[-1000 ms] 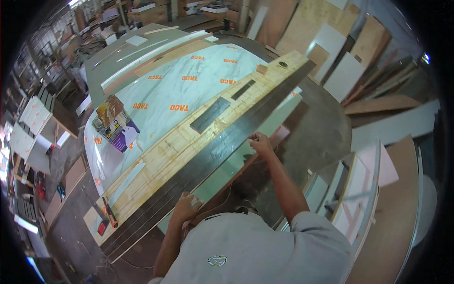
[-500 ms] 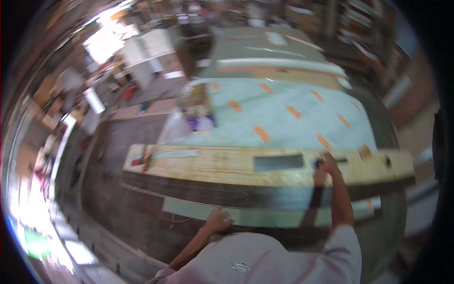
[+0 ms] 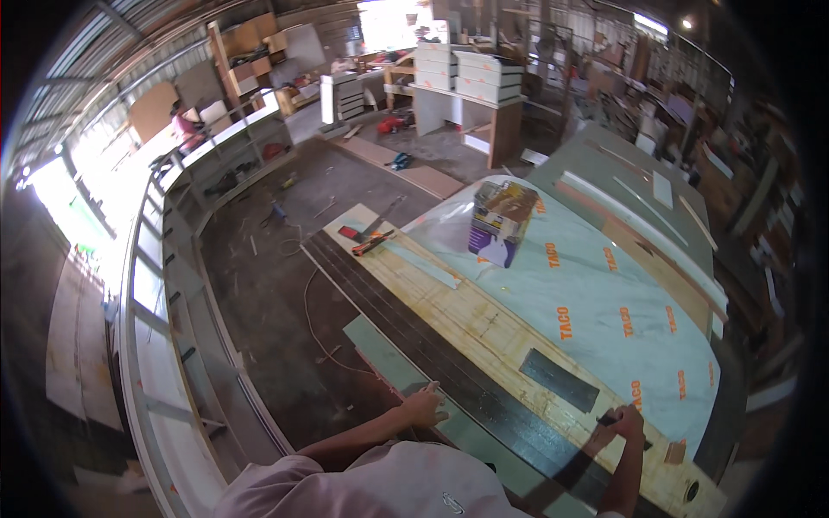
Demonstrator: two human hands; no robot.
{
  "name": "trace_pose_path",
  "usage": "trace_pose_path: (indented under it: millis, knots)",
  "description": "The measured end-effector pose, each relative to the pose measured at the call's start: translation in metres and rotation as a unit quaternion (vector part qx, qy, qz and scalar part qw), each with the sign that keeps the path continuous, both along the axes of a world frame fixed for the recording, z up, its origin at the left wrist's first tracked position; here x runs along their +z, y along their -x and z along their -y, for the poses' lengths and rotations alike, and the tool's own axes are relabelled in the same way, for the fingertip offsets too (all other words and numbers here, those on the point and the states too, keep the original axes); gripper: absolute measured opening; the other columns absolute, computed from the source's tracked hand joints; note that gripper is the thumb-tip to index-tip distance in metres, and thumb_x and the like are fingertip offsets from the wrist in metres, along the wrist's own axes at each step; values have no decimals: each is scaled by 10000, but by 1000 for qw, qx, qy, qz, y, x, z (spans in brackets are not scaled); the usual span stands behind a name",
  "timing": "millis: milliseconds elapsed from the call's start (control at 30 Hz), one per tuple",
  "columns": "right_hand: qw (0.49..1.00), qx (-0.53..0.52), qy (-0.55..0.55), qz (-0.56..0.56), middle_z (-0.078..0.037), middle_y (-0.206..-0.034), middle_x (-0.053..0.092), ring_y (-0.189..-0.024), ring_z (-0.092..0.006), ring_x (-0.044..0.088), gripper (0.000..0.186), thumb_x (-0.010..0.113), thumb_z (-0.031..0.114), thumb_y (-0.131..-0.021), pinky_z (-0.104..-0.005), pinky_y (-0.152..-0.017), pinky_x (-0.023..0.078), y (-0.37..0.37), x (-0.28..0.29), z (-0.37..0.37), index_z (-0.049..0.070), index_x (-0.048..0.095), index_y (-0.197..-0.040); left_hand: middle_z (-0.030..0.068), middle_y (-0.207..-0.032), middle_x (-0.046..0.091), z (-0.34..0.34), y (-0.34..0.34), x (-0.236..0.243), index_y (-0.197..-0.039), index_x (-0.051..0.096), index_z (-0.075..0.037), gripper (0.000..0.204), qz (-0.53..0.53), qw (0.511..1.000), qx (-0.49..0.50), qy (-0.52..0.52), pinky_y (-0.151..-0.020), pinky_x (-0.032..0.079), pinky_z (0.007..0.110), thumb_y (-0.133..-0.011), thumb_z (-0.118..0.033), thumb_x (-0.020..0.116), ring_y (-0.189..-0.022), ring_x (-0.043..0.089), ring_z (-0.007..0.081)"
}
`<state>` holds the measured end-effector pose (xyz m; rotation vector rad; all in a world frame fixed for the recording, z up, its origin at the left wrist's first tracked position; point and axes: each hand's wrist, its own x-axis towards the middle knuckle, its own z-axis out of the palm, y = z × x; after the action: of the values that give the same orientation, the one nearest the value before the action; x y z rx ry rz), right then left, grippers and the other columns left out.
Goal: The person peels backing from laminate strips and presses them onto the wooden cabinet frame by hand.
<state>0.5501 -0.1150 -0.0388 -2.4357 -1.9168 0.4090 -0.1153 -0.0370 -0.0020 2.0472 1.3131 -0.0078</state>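
Observation:
My right hand [image 3: 629, 423] is closed around a small dark tool [image 3: 610, 417] over the pale plank [image 3: 492, 324]; its kind cannot be made out. On the plank, just left of that hand, lies a flat dark grey rectangular piece [image 3: 559, 381]. A long dark brown strip [image 3: 414, 337] runs along the plank's near side, shiny toward its right end. My left hand [image 3: 423, 406] is by that strip's near edge, above a pale green strip [image 3: 380, 347], its fingers apart and nothing seen in them. My right forearm casts a shadow across the dark strip.
A purple and yellow can [image 3: 499, 223] stands on plastic-wrapped sheeting [image 3: 596, 285] beyond the plank. An orange and black cutter [image 3: 373, 243] rests on the plank's far end. Left stands a long curved white frame [image 3: 160, 363]. A cord [image 3: 309, 302] trails over the floor. White drawers [image 3: 488, 78] stand behind.
My view has swung left and up, so the plank now runs diagonally and more of the workshop shows. The right hand stays near the dark rectangle; the left stays by the near strip.

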Motion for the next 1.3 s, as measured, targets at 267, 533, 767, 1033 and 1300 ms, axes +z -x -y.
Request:
trace_pose_path:
  millis: [267, 533, 767, 1033, 1300]
  knots:
    - [973, -59, -225, 2, -143, -686, 597, -678, -366, 608, 349, 836, 39, -621, -482, -623, 451, 24, 124, -24, 45, 528, -784, 312, -1500, 433, 15, 30, 14, -1172, 695, -21, 546, 35, 998, 54, 15, -1060, 470, 513, -918, -505, 697, -1267, 560, 477]
    - [811, -44, -366, -455, 37, -832, 623, -657, -63, 533, 257, 805, 101, -837, -240, -563, 429, 290, 263, -75, 95, 620, -1015, 210, -1298, 600, -14, 53, 130, -1311, 617, -13, 492, 259, 963, 75, 17, -1042, 489, 451, -1022, -412, 620, -1217, 612, 365]
    - [670, -21, -162, -724, -42, -911, 668, -546, -75, 527, 357, 738, 51, -871, -237, -431, 410, 629, 228, -112, 70, 611, -1204, 205, -1155, 685, -9, 140, 178, -1302, 615, 36, 489, 385, 883, 177, -200, -969, 518, 381, -1036, -374, 619, -1165, 664, 297]
    - [451, 192, 120, -863, -143, -1234, 662, -793, -135, 657, 539, 710, 42, -902, -255, -691, 559, 854, 232, -133, -3, 510, -1400, -1, -805, 650, 5, 344, 153, -1037, 713, 24, 388, 483, 790, 373, -61, -662, 462, 272, -1056, -348, 604, -740, 548, 71]
    - [377, 221, 223, -871, -185, -1176, 680, -841, -180, 686, 364, 580, 160, -1034, -324, -788, 577, 1025, 213, -170, -35, 547, -1340, -84, -619, 436, 34, 506, 170, -783, 612, -130, 445, 595, 659, 443, 121, -468, 257, 240, -1084, -446, 523, -510, 345, 34]
